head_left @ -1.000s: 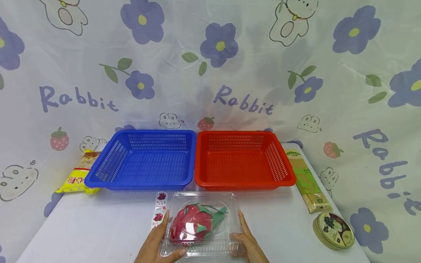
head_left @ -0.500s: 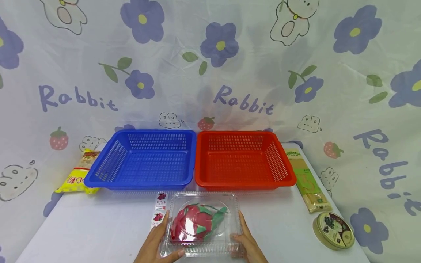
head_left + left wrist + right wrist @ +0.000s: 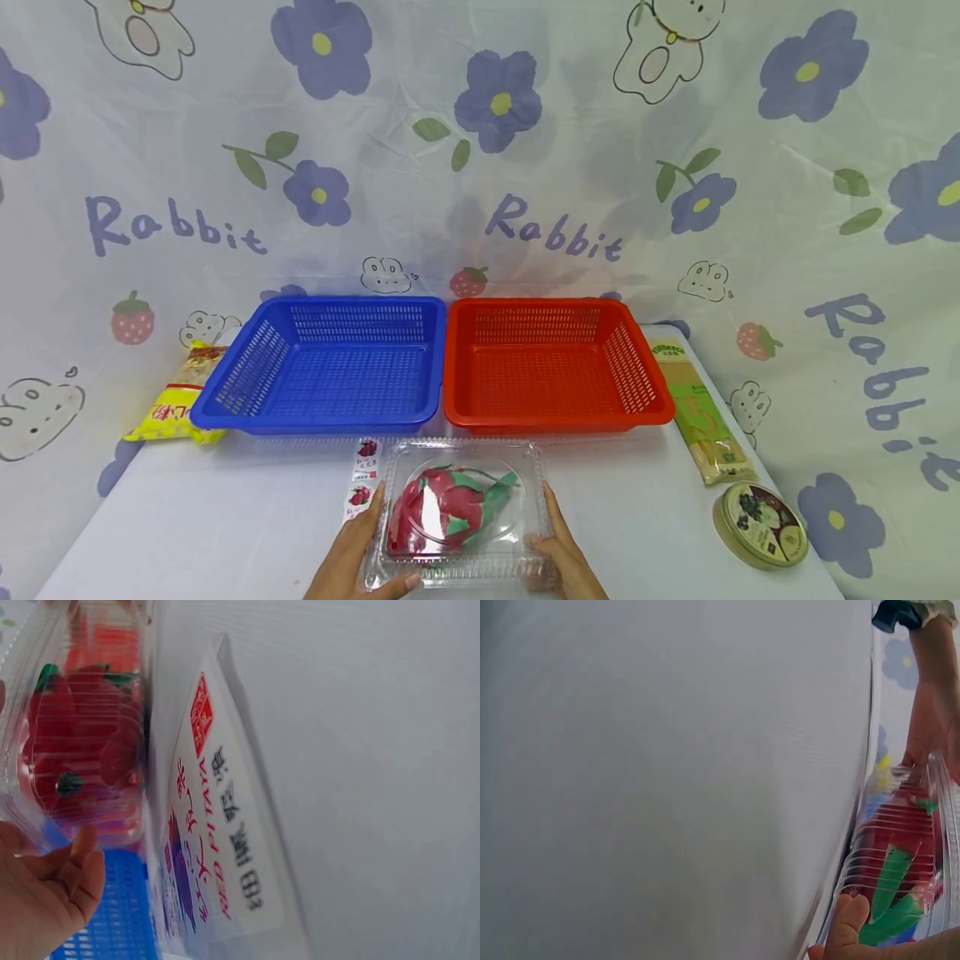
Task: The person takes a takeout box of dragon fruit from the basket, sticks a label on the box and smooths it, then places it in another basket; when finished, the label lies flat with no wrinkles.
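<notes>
A clear plastic clamshell box (image 3: 529,487) stands at the front middle of the table, its lid down. Inside lies a red dragon fruit (image 3: 442,508) with green leaf tips, also visible through the ribbed wall in both wrist views. My left hand (image 3: 351,546) grips the box's left side, thumb at the front corner; in the left wrist view its fingers (image 3: 82,859) curl against the wall. On the right side my right hand (image 3: 567,557) grips the box, some fingers hidden behind it. A white strip of dragon fruit labels (image 3: 367,461) lies beside the box's left edge.
Behind the box, a blue basket (image 3: 318,429) and a red basket (image 3: 558,422) stand side by side. A yellow bag (image 3: 174,408) lies at the left. Along the right edge are a green noodle-like packet (image 3: 701,412) and a round tin (image 3: 761,525). Patterned cloth (image 3: 420,208) hangs behind.
</notes>
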